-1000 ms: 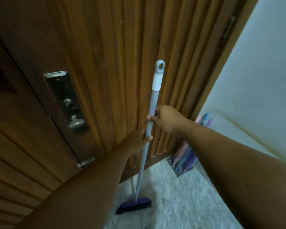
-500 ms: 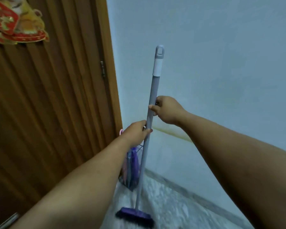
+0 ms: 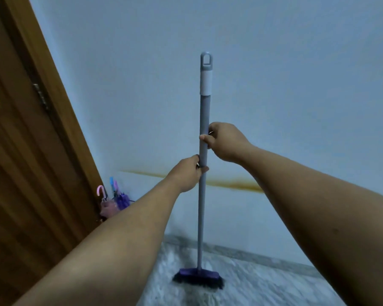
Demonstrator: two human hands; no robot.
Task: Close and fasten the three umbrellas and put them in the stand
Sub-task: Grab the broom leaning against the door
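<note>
Umbrellas [image 3: 114, 203] stand bunched in the corner where the wooden door [image 3: 20, 162] meets the pale wall [image 3: 274, 74], a pink hooked handle and a blue one poking up above folded pink and purple cloth. The stand that holds them is hidden behind the left forearm, so I cannot make it out. A brownish streak runs across the wall behind the arms. In front of it a broom [image 3: 202, 195] stands nearly upright on the speckled floor [image 3: 263, 283], its purple head with dark bristles resting near the skirting, well apart from the umbrellas. Both arms reach straight out. The left hand [image 3: 187, 174] grips the grey pole lower down, fingers curled round it, and the right hand [image 3: 224, 141] is wrapped round the pole just above, thumb laid across the front. The two hands sit close together without touching.
</note>
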